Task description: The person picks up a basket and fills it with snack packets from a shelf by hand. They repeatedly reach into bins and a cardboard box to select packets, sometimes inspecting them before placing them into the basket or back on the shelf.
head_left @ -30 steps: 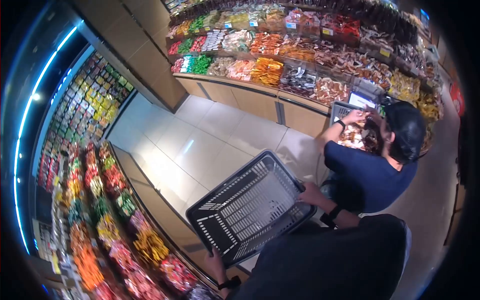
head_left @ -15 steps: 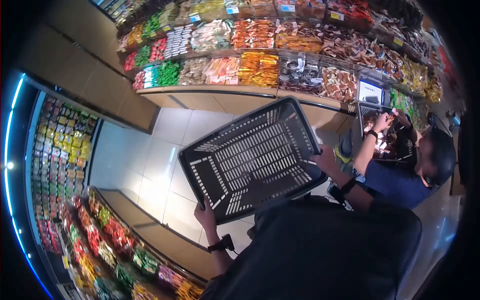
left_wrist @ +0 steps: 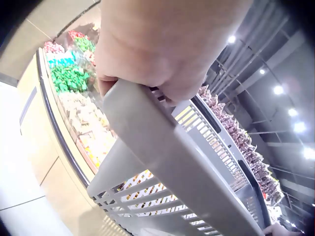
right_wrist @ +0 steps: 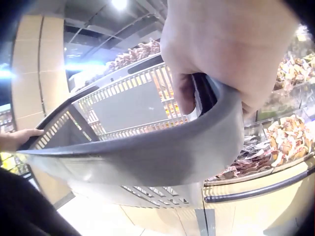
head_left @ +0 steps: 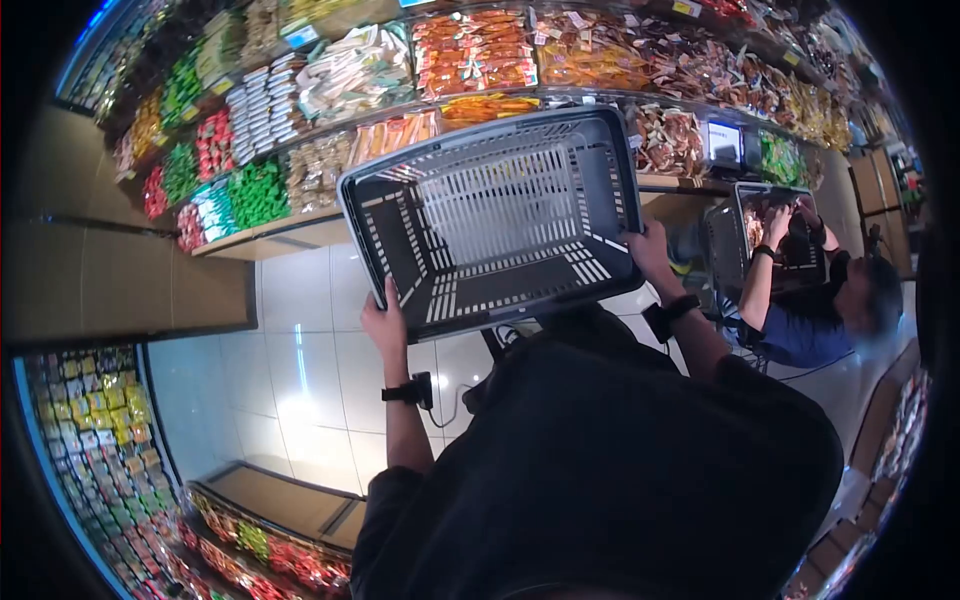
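The fingers of the left hand (head_left: 385,325) and right hand (head_left: 652,254) curl around opposite ends of the slotted shopping basket (head_left: 520,284), tilted in front of the snack display (head_left: 305,232); a careless swing could knock wrapped snacks (head_left: 490,106) loose.

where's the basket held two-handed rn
In the head view, the basket is just above centre, between the left hand at its left end and right hand at its right.

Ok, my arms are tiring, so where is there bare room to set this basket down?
Bare floor tiles show between the candy counter, the brown panels and your left forearm. The basket looks bare inside too. Crowded: the packed candy, and your right, where another person handles a second basket.
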### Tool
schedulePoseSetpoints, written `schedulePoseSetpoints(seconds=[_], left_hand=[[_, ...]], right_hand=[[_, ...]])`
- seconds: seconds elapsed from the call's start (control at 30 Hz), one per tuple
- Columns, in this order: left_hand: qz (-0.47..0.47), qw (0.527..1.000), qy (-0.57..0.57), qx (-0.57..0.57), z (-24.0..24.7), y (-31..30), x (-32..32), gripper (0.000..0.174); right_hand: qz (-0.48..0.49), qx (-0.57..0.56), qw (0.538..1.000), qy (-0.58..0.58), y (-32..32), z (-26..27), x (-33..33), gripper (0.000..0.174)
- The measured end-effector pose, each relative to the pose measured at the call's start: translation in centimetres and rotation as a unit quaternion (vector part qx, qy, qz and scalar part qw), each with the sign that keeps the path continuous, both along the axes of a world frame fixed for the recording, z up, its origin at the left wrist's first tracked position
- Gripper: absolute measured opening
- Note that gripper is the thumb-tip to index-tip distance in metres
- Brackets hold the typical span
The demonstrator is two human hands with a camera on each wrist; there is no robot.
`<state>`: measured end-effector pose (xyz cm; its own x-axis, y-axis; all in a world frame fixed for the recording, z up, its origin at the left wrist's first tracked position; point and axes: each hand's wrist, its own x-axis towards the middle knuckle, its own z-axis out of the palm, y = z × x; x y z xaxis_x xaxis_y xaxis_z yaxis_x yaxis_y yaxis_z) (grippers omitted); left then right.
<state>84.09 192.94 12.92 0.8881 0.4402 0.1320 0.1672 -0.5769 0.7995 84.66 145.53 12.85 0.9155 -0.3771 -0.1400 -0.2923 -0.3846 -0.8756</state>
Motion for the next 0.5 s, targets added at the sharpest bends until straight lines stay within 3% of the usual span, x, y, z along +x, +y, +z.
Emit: schedulePoseSetpoints(seconds=[0.13,0.2,0.3,0.37,0.5], left_hand=[[-0.026,0.998,0.051,-0.033,-1.6,0.0,8.0,0.048],[-0.027,0.997,0.064,-0.017,-1.6,0.0,11.6,0.049],[-0.027,0.997,0.068,-0.017,-3.6,-0.2,15.3,0.049],[-0.035,0.998,0.043,-0.002,-4.9,-1.0,18.4,0.046],[-0.048,0.998,0.038,-0.03,-6.0,-1.2,20.9,0.042]], right_hand=[[-0.014,-0.021,1.0,0.007,0.5,-1.8,5.3,0.019],[-0.043,0.015,0.997,-0.055,1.1,-3.1,7.9,0.022],[-0.058,0.007,0.998,0.023,0.6,-4.2,11.1,0.033],[-0.071,0.01,0.996,0.047,-0.6,-7.0,13.3,0.032],[-0.095,0.027,0.994,0.043,0.1,-7.0,14.4,0.026]])
